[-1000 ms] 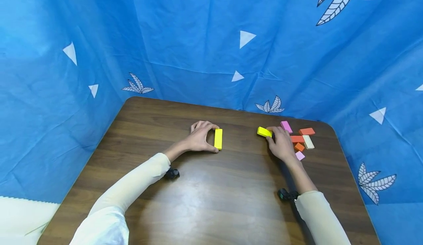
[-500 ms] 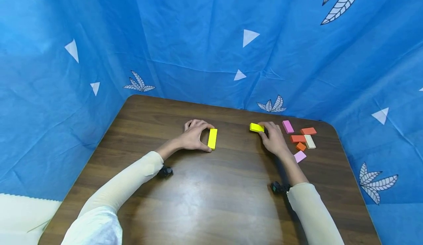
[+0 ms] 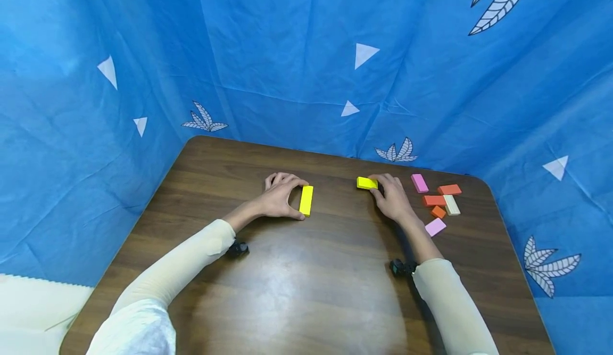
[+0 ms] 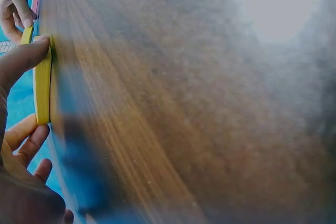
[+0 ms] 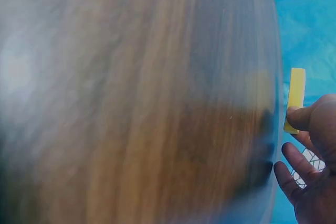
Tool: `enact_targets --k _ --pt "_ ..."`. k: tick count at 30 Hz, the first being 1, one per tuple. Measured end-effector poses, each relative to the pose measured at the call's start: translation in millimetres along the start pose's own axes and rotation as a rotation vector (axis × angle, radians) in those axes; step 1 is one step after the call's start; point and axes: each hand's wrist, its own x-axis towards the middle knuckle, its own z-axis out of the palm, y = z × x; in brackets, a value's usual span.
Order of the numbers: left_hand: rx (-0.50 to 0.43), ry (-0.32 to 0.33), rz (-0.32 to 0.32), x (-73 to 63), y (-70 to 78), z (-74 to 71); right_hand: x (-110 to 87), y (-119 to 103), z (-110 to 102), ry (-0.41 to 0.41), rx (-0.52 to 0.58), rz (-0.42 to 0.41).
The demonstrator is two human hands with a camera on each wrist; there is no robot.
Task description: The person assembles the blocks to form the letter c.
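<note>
My left hand [image 3: 278,201] holds a yellow wooden block [image 3: 306,201] lengthwise, thumb at the near end and a fingertip at the far end. The left wrist view shows this block [image 4: 43,87] upright in the picture between thumb and fingers, at or very close to the tabletop. To the right, my right hand [image 3: 394,199] pinches a second yellow block [image 3: 366,183] by its right end, so its left end sticks out. Seen from the right wrist, that block [image 5: 296,90] appears raised off the table, with the other fingers spread below. A gap separates the two yellow blocks.
Right of my right hand lie several loose blocks: a pink block [image 3: 419,183], red blocks [image 3: 449,189], a cream block [image 3: 452,205], a small orange block [image 3: 438,212] and a light pink block [image 3: 435,227]. Blue patterned cloth [image 3: 287,67] hangs behind the wooden table [image 3: 306,302].
Both hands have shifted left with their yellow blocks. The right block has moved away from the coloured blocks and turned more sideways; the left one tilts slightly. Movement is small in the last half second.
</note>
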Motion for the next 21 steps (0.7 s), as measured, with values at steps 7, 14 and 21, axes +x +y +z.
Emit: enact_targets --k 7,14,21 --pt "0.028 -0.009 -0.008 -3.6 -1.5 -1.2 4.2 -5 3 -0.005 0.028 -0.018" --pt "-0.009 0.037 0.001 -14.4 1.2 -0.5 7.9 -7 5 -0.023 0.017 -0.057" --pt "0.008 0.025 0.036 -21.3 4.8 3.4 14.1 -15 9 -0.033 0.007 -0.091"
